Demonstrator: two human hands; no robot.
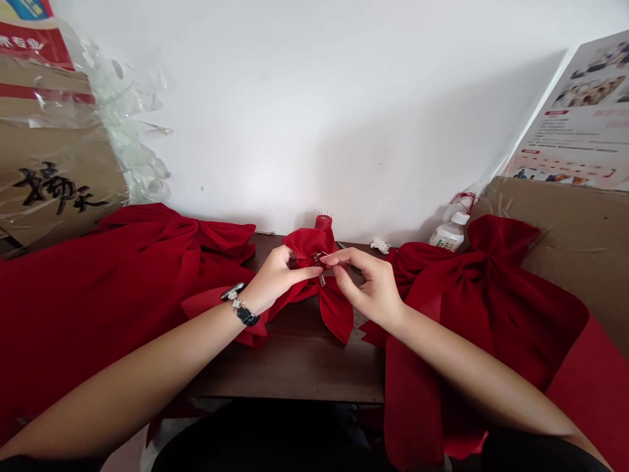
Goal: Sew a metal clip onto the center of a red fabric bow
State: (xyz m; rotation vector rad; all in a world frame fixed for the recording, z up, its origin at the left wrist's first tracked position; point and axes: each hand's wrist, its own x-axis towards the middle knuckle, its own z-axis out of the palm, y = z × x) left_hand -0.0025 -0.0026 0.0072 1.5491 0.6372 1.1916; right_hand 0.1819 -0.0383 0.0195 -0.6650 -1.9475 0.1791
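On a dark wooden table (289,360), a small red bow (334,308) near the middle, gripped at its knot by the left hand (278,278) (black-strapped watch (246,316) on that wrist). Right hand (368,288) closed in a pinch on a small metal clip (321,269) at the same knot. Large red bow (147,262) to the left, another large red bow (481,282) to the right, both spilling over the table's edges.

We have room to pass over the dark wooden table (289,360), just in front of the small red bow (337,311). A large red bow (113,288) blocks the left, another large red bow (491,295) the right, with a plastic bottle (449,233) behind it
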